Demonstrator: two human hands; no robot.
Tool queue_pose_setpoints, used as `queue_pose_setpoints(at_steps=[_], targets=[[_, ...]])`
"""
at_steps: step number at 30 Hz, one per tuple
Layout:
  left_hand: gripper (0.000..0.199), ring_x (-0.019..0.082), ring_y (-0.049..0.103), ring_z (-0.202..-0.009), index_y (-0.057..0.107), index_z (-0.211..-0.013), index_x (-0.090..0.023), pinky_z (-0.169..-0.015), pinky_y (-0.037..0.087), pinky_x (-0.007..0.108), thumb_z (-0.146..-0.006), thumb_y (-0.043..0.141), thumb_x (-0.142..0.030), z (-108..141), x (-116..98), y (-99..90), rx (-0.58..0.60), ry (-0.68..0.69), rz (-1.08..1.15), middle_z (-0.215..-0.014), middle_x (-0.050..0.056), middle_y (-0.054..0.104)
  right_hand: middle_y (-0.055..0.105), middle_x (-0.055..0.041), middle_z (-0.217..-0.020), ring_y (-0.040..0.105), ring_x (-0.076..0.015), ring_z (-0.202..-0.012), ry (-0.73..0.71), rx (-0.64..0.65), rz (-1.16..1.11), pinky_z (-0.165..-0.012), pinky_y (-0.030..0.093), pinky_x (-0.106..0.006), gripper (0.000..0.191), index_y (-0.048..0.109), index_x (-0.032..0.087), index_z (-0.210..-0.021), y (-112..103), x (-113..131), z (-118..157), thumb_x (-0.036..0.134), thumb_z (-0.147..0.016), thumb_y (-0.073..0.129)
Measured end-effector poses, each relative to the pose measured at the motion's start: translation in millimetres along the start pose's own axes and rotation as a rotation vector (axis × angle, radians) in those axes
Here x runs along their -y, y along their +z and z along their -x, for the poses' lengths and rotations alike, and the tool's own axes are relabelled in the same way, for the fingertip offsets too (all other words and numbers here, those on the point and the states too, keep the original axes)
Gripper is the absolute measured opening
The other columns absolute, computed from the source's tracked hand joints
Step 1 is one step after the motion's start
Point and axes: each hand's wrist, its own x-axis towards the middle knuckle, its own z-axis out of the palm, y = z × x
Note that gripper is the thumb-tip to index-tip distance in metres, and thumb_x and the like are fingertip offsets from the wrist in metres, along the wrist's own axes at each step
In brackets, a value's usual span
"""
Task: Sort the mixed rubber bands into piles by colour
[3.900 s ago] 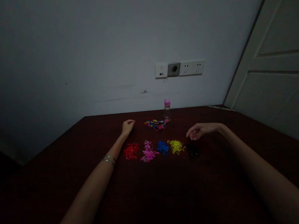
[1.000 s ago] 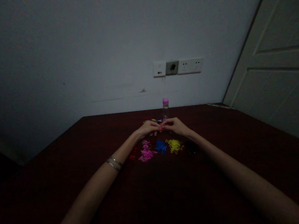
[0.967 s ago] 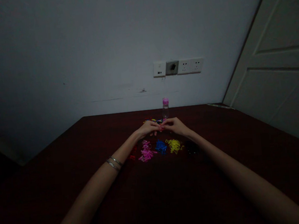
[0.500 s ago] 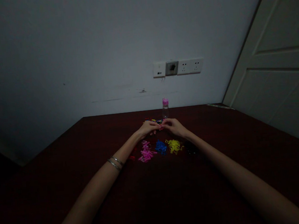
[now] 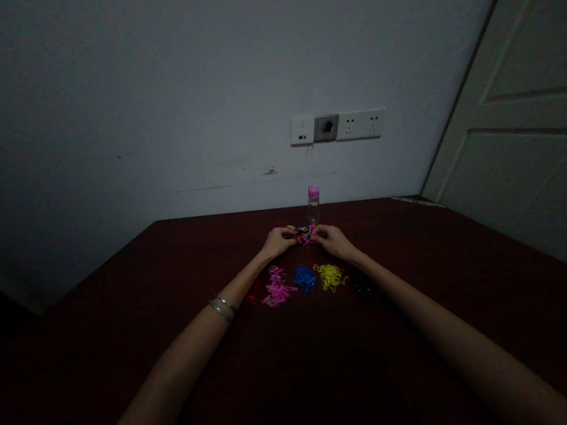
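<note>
A mixed pile of small multicoloured rubber bands [image 5: 304, 235] lies toward the far side of the table, between my two hands. My left hand [image 5: 277, 243] is at the pile's left side, thumb and fingers bent in a pinch. What its fingertips hold is too small to make out. At the right side, my right hand [image 5: 333, 240] pinches at pink and coloured bands on the pile's edge. Nearer to me are sorted heaps: pink bands [image 5: 277, 288], blue bands [image 5: 304, 279] and yellow bands [image 5: 331, 276]. Dark red bands [image 5: 251, 299] sit beside my left forearm, partly hidden.
Behind the pile stands a clear bottle [image 5: 314, 210] with a pink cap, close to the wall. A dim black heap [image 5: 362, 283] is next to my right forearm. Wall sockets [image 5: 360, 125] are above the dark table [image 5: 297, 370]; a pale door [image 5: 529, 131] is at right.
My hands were together at the fingertips over the pile. They have moved apart, the left one going left, and more of the mixed bands shows between them.
</note>
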Motion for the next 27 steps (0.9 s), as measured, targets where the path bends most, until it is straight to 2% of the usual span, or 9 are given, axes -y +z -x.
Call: queue_pose_setpoints(at_steps=[4, 7, 10, 13, 19, 23, 27], targets=[[0.027, 0.014, 0.056, -0.071, 0.069, -0.088, -0.013, -0.066, 0.042, 0.023, -0.062, 0.063, -0.021, -2.6, 1.2, -4.8, 0.002, 0.054, 0.003, -0.082, 0.004, 0.066, 0.063, -0.0050, -0.076, 0.056, -0.0165, -0.072, 0.010, -0.024, -0.060, -0.071, 0.040, -0.028, 0.018, 0.062, 0.014, -0.073, -6.3, 3.3, -1.9, 0.029, -0.072, 0.052], [0.023, 0.014, 0.057, -0.073, 0.070, -0.083, -0.013, -0.067, 0.043, 0.023, -0.062, 0.060, -0.015, -4.9, 3.3, -11.3, -0.039, 0.042, 0.055, -0.082, 0.005, 0.067, 0.063, -0.0046, -0.075, 0.055, -0.0159, -0.071, 0.020, -0.019, -0.139, -0.071, 0.041, -0.028, 0.019, 0.062, 0.014, -0.073, -10.9, 13.2, -3.1, 0.032, -0.070, 0.055], [0.020, 0.013, 0.056, -0.068, 0.069, -0.080, -0.011, -0.064, 0.043, 0.022, -0.062, 0.060, -0.014, -6.1, 7.2, -18.9, -0.094, -0.037, 0.153, -0.077, 0.006, 0.067, 0.062, -0.0037, -0.073, 0.054, -0.0146, -0.068, 0.018, 0.080, -0.200, -0.067, 0.042, -0.027, 0.020, 0.062, 0.014, -0.074, -9.6, 32.4, -1.0, 0.032, -0.071, 0.055], [0.021, 0.011, 0.054, -0.059, 0.068, -0.081, -0.010, -0.059, 0.042, 0.022, -0.063, 0.061, -0.018, -4.8, 10.7, -26.2, -0.122, -0.102, 0.230, -0.069, 0.005, 0.065, 0.062, -0.0039, -0.074, 0.054, -0.0135, -0.068, -0.044, 0.203, -0.218, -0.065, 0.042, -0.027, 0.017, 0.062, 0.013, -0.075, 0.3, 58.1, 6.1, 0.029, -0.073, 0.054], [0.023, 0.007, 0.045, -0.046, 0.067, -0.080, -0.009, -0.050, 0.038, 0.020, -0.063, 0.063, -0.023, 0.4, 10.6, -33.3, -0.139, -0.143, 0.235, -0.052, 0.001, 0.057, 0.060, -0.0031, -0.071, 0.051, -0.0115, -0.062, -0.177, 0.445, -0.140, -0.057, 0.040, -0.023, 0.016, 0.064, 0.012, -0.081, 24.0, 101.2, 27.4, 0.024, -0.075, 0.055], [0.024, 0.006, 0.040, -0.042, 0.067, -0.083, -0.008, -0.045, 0.032, 0.019, -0.064, 0.061, -0.024, 2.0, 9.5, -33.1, -0.111, -0.143, 0.219, -0.050, -0.001, 0.055, 0.062, -0.0038, -0.075, 0.052, -0.0116, -0.064, -0.215, 0.535, -0.151, -0.058, 0.041, -0.023, 0.019, 0.065, 0.013, -0.085, 25.1, 106.1, 31.2, 0.026, -0.073, 0.058], [0.025, 0.006, 0.042, -0.044, 0.067, -0.082, -0.008, -0.046, 0.034, 0.019, -0.065, 0.059, -0.024, -0.1, 12.6, -31.3, -0.072, -0.110, 0.170, -0.057, 0.001, 0.059, 0.063, -0.0041, -0.076, 0.054, -0.0123, -0.067, -0.183, 0.445, -0.164, -0.061, 0.042, -0.024, 0.020, 0.066, 0.013, -0.081, 13.9, 91.5, 21.1, 0.029, -0.073, 0.057]])
